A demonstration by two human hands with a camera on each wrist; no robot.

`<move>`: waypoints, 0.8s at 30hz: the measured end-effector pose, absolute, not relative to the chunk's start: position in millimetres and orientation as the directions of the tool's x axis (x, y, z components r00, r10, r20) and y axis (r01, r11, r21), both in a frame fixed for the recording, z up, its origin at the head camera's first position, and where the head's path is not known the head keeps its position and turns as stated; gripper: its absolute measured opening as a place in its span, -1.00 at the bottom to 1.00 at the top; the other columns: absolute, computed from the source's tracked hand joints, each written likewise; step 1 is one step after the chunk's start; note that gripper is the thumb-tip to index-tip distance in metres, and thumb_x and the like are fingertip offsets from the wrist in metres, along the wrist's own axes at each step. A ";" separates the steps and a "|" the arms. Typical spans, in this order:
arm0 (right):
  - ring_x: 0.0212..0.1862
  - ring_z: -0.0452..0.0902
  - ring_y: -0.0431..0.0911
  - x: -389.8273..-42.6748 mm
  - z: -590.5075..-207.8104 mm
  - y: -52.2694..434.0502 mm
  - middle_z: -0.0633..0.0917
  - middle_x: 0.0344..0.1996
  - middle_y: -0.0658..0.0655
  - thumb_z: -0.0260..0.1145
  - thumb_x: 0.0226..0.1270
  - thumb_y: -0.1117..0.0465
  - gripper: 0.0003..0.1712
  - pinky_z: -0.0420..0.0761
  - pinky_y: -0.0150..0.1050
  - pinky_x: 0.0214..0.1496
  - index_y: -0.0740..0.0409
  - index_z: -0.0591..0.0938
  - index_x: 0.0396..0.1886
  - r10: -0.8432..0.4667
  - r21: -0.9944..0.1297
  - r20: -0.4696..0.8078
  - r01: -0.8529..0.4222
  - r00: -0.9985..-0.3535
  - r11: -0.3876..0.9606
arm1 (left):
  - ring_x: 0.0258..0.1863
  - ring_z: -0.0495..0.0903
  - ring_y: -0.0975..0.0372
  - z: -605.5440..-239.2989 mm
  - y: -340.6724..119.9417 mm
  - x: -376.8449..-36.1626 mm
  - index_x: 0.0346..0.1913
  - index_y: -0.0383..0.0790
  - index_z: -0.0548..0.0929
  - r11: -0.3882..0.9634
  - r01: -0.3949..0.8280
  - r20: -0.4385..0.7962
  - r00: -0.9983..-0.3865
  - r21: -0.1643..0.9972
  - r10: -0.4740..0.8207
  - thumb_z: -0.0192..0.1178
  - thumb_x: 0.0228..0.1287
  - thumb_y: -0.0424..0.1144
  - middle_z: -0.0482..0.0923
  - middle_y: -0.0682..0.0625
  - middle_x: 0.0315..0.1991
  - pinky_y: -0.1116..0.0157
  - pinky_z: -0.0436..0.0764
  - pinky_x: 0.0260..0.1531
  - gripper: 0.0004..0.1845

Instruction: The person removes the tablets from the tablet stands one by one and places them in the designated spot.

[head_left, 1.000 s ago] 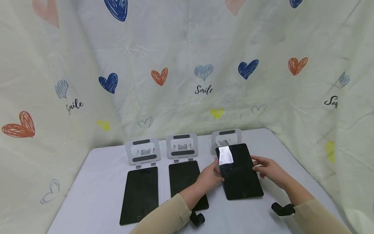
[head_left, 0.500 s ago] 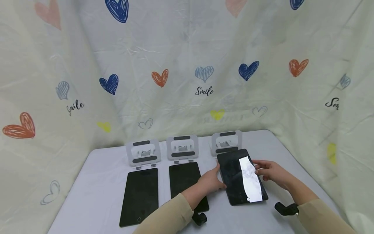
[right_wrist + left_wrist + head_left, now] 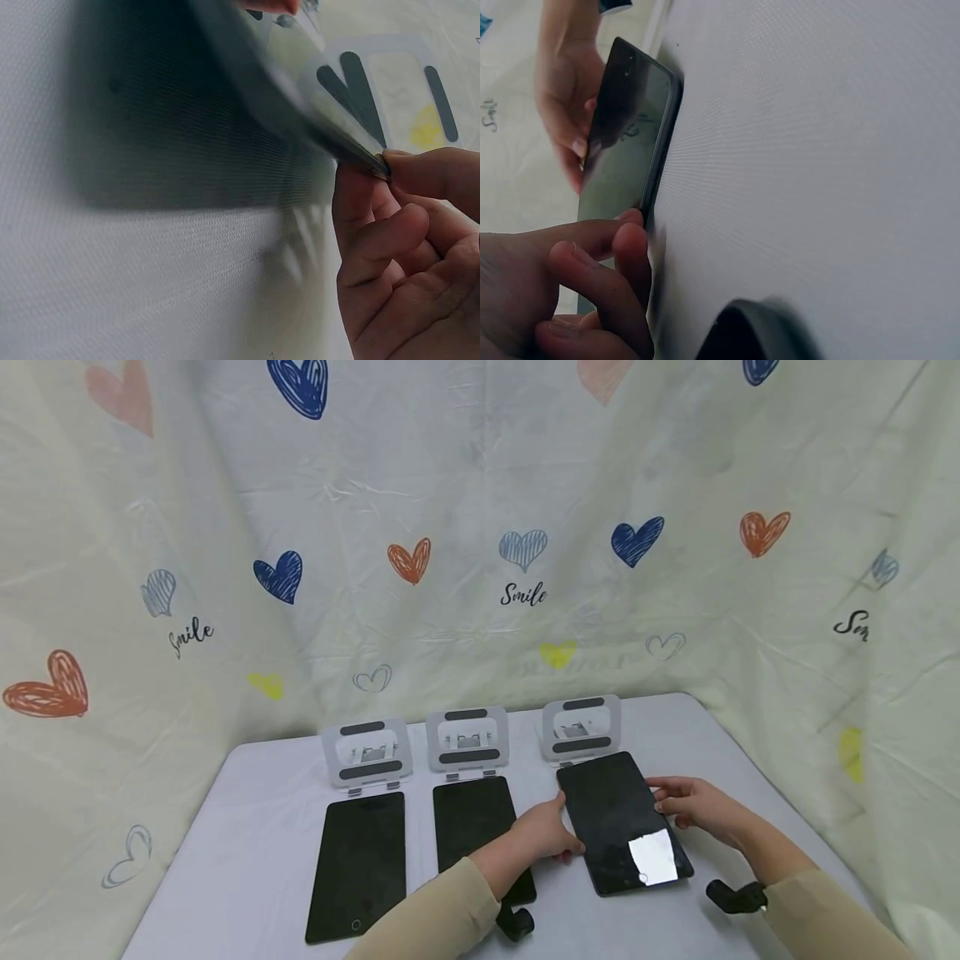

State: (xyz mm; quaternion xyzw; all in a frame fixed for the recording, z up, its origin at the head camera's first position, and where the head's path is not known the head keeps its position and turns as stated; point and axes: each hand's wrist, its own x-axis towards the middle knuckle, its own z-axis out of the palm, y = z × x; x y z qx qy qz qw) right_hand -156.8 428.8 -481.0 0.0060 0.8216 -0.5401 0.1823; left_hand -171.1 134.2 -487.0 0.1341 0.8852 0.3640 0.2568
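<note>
A black tablet (image 3: 611,814) is held between both hands in front of the right-hand stand (image 3: 550,727) in the head view. My left hand (image 3: 538,832) grips its left edge, with the thumb near the lower left side. At the opposite edge, my right hand (image 3: 693,810) pinches the tablet between thumb and fingers. The right wrist view shows the underside of the tablet (image 3: 277,112) raised over the cloth, its shadow below. In the left wrist view, the tablet (image 3: 630,127) slants close over the cloth, one lower edge right at the surface.
Two more black tablets, a left one (image 3: 360,860) and a middle one (image 3: 468,814), lie on the white table (image 3: 225,843). Behind each stands a grey-white folding stand, the left stand (image 3: 330,752) and the middle stand (image 3: 433,735). A heart-printed curtain (image 3: 465,468) hangs behind.
The tablet has come down and slightly toward me and to the right, away from the right-hand stand. Both hands moved with it, and the bright reflection slid to its lower end.
</note>
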 end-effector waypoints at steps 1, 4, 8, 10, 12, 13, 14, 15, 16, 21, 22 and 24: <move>-0.36 0.43 -0.07 -157.2 -481.4 428.9 0.57 -0.06 0.20 0.25 0.40 0.29 -0.30 0.52 -0.23 -0.34 0.45 0.24 0.44 -0.194 -0.887 -0.306 0.205 -0.932 0.414 | -0.71 0.53 0.20 -486.8 134.0 -170.6 0.55 -0.13 0.16 0.697 0.050 -0.359 -0.830 0.715 0.428 0.49 0.11 -0.16 0.60 0.03 -0.68 0.33 0.42 -0.43 -0.01; -0.35 0.42 -0.08 -158.3 -482.6 428.8 0.55 -0.07 0.20 0.24 0.41 0.30 -0.29 0.52 -0.23 -0.35 0.47 0.22 0.44 -0.207 -0.890 -0.310 0.207 -0.928 0.406 | -0.71 0.53 0.20 -487.6 134.1 -169.9 0.55 -0.16 0.17 0.698 0.053 -0.359 -0.828 0.714 0.430 0.48 0.11 -0.16 0.60 0.04 -0.69 0.34 0.42 -0.41 -0.02; -0.34 0.43 -0.06 -159.2 -484.0 428.9 0.54 -0.09 0.20 0.23 0.41 0.31 -0.30 0.52 -0.23 -0.34 0.46 0.22 0.45 -0.193 -0.883 -0.331 0.231 -0.924 0.408 | -0.72 0.53 0.23 -488.9 135.3 -169.2 0.54 -0.18 0.17 0.702 0.062 -0.353 -0.831 0.709 0.430 0.48 0.11 -0.15 0.60 0.05 -0.71 0.36 0.43 -0.39 -0.02; -0.31 0.43 -0.05 -159.7 -485.1 429.6 0.53 -0.10 0.20 0.22 0.42 0.31 -0.31 0.53 -0.23 -0.33 0.46 0.23 0.45 -0.191 -0.879 -0.337 0.236 -0.922 0.414 | -0.72 0.54 0.23 -488.6 136.0 -168.7 0.54 -0.18 0.17 0.706 0.062 -0.355 -0.832 0.705 0.427 0.49 0.10 -0.15 0.59 0.05 -0.71 0.37 0.43 -0.40 -0.01; -0.29 0.44 -0.03 -159.8 -485.1 429.1 0.53 -0.12 0.19 0.22 0.42 0.31 -0.33 0.54 -0.21 -0.32 0.44 0.25 0.44 -0.176 -0.870 -0.347 0.246 -0.921 0.428 | -0.72 0.54 0.23 -487.7 136.5 -168.1 0.54 -0.18 0.17 0.712 0.063 -0.356 -0.833 0.700 0.423 0.48 0.11 -0.15 0.60 0.05 -0.71 0.37 0.42 -0.41 -0.01; -0.27 0.45 -0.03 -159.7 -484.5 428.8 0.53 -0.12 0.19 0.22 0.42 0.30 -0.33 0.54 -0.21 -0.31 0.43 0.26 0.44 -0.172 -0.865 -0.350 0.247 -0.921 0.437 | -0.72 0.54 0.23 -487.8 136.9 -168.0 0.54 -0.18 0.17 0.713 0.061 -0.357 -0.834 0.698 0.421 0.49 0.10 -0.15 0.60 0.05 -0.71 0.37 0.42 -0.42 -0.01; -0.26 0.45 -0.01 -159.8 -484.1 428.6 0.54 -0.12 0.20 0.21 0.42 0.30 -0.34 0.55 -0.19 -0.30 0.43 0.27 0.44 -0.170 -0.858 -0.351 0.243 -0.921 0.453 | -0.72 0.54 0.23 -487.7 137.0 -168.0 0.54 -0.17 0.17 0.715 0.061 -0.357 -0.835 0.697 0.419 0.49 0.10 -0.15 0.59 0.05 -0.71 0.36 0.42 -0.42 -0.01; -0.25 0.45 -0.01 -159.9 -483.3 428.1 0.55 -0.13 0.19 0.22 0.42 0.31 -0.34 0.55 -0.18 -0.29 0.43 0.28 0.43 -0.168 -0.850 -0.351 0.238 -0.921 0.470 | -0.72 0.54 0.23 -487.9 137.2 -168.1 0.54 -0.17 0.17 0.715 0.060 -0.358 -0.835 0.696 0.418 0.48 0.11 -0.15 0.60 0.05 -0.70 0.36 0.42 -0.43 -0.01; -0.24 0.46 0.00 -160.1 -482.1 427.4 0.56 -0.14 0.19 0.22 0.41 0.31 -0.35 0.56 -0.17 -0.28 0.42 0.29 0.43 -0.159 -0.838 -0.356 0.239 -0.921 0.490 | -0.72 0.54 0.23 -487.8 137.1 -168.0 0.55 -0.17 0.16 0.715 0.060 -0.358 -0.834 0.697 0.419 0.48 0.11 -0.15 0.60 0.05 -0.70 0.36 0.42 -0.43 -0.01; -0.25 0.51 -0.01 -162.0 -475.5 423.0 0.62 -0.23 0.16 0.21 0.37 0.34 -0.37 0.57 -0.14 -0.28 0.48 0.33 0.38 -0.144 -0.783 -0.370 0.225 -0.918 0.580 | -0.72 0.53 0.23 -489.1 137.4 -168.8 0.56 -0.15 0.14 0.705 0.047 -0.365 -0.830 0.708 0.422 0.48 0.12 -0.15 0.60 0.05 -0.69 0.36 0.41 -0.44 -0.01; -0.27 0.52 -0.01 -162.6 -474.5 421.9 0.62 -0.26 0.15 0.20 0.36 0.34 -0.38 0.58 -0.14 -0.28 0.49 0.34 0.37 -0.137 -0.774 -0.374 0.227 -0.917 0.591 | -0.72 0.53 0.22 -488.8 137.7 -168.6 0.56 -0.15 0.14 0.703 0.043 -0.366 -0.830 0.710 0.421 0.47 0.12 -0.15 0.60 0.05 -0.69 0.35 0.41 -0.45 -0.01; -0.29 0.53 -0.02 -163.5 -472.7 420.0 0.63 -0.29 0.15 0.19 0.34 0.36 -0.40 0.58 -0.13 -0.29 0.51 0.35 0.35 -0.133 -0.760 -0.377 0.224 -0.917 0.610 | -0.73 0.52 0.22 -489.0 138.3 -168.4 0.56 -0.15 0.14 0.698 0.034 -0.368 -0.831 0.715 0.418 0.47 0.13 -0.15 0.60 0.05 -0.69 0.35 0.40 -0.45 -0.01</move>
